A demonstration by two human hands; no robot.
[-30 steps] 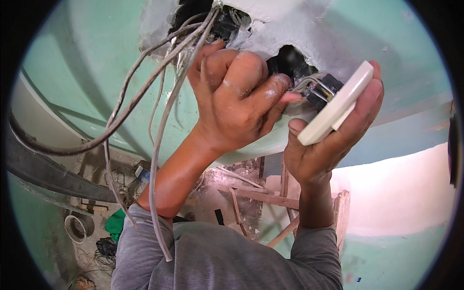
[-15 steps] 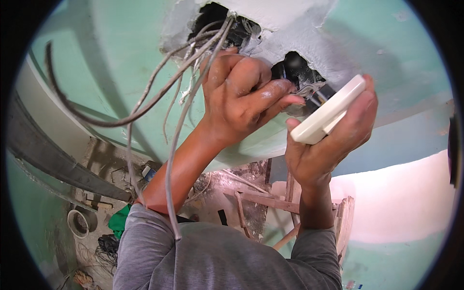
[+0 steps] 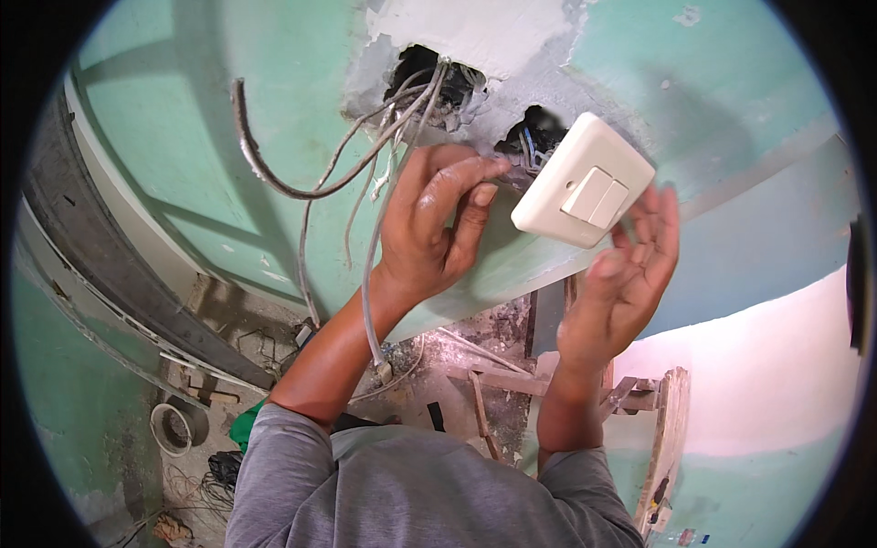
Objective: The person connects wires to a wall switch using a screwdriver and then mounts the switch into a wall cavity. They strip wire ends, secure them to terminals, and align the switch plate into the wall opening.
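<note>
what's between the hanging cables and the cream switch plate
In the head view, the left hand lies between the cables and the switch plate.

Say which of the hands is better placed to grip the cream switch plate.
Probably the right hand: it is open, close to the lower-right edge of the switch plate. The left hand is curled near the wall hole, to the plate's left.

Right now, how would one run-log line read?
left hand: fingers bent near right wall hole; right hand: open, blurred, beside tilted switch plate; loose cables: protruding from left wall hole
</note>
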